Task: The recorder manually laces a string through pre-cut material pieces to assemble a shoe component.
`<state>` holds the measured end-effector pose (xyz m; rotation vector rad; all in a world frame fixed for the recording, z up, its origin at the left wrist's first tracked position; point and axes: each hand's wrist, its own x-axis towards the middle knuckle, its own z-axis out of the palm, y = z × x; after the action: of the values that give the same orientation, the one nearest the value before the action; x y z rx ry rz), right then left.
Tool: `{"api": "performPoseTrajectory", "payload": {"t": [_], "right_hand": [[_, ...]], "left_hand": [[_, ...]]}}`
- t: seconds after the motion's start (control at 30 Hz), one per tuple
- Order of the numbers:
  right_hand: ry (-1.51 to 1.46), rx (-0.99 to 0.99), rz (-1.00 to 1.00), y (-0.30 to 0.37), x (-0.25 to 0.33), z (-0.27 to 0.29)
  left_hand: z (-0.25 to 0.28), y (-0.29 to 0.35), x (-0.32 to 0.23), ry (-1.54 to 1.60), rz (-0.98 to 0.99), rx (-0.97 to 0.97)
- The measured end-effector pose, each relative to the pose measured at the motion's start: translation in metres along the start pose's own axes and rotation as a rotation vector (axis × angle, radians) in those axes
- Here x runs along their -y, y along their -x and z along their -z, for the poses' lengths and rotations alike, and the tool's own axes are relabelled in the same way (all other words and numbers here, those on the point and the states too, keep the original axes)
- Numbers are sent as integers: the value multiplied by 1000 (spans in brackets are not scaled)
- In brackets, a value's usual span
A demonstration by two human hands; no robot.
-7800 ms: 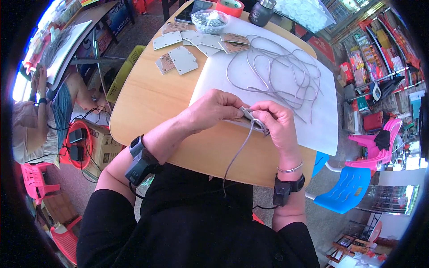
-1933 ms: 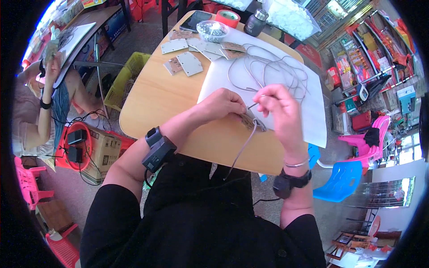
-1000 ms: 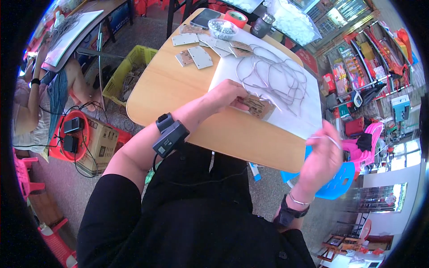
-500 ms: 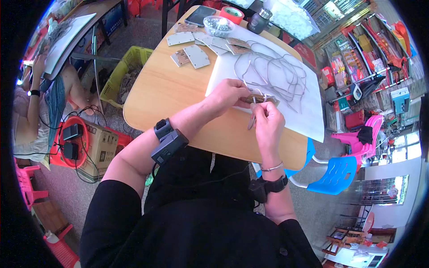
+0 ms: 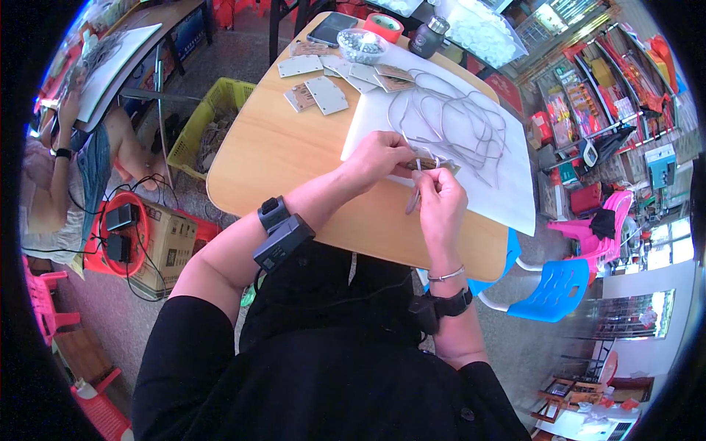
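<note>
My left hand is closed on the near left edge of a small brown cardboard piece, with grey cord looped over it. On the right side of the piece, my right hand pinches a strand of the cord between thumb and fingers. A short cord end hangs below the pinch. The rest of the grey cord lies in loose coils on a white sheet just beyond my hands. My fingers hide much of the piece.
White-faced cardboard pieces lie on the wooden table, near a clear bowl of small metallic parts, a phone, red tape and a dark bottle. A yellow crate and another person are left.
Both hands keep their hold on the cardboard piece and the cord, with only slight finger movement. The whole view has shifted a little.
</note>
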<state>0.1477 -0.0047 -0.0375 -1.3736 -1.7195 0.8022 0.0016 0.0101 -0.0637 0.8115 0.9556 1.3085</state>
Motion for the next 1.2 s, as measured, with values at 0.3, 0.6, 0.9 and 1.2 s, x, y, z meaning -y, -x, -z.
{"api": "performPoseTrajectory", "payload": {"t": [0.3, 0.6, 0.9, 1.2], "right_hand": [[155, -121, 184, -2, -3, -5], [61, -13, 75, -9, -4, -4], [27, -146, 157, -12, -4, -11], [3, -50, 111, -18, -3, -3]], "left_hand": [[-2, -3, 0, -82, -4, -27], [-2, -4, 2, -194, -57, -71], [-1, -6, 6, -233, -73, -61], [-11, 7, -1, -592, -334, -62]]}}
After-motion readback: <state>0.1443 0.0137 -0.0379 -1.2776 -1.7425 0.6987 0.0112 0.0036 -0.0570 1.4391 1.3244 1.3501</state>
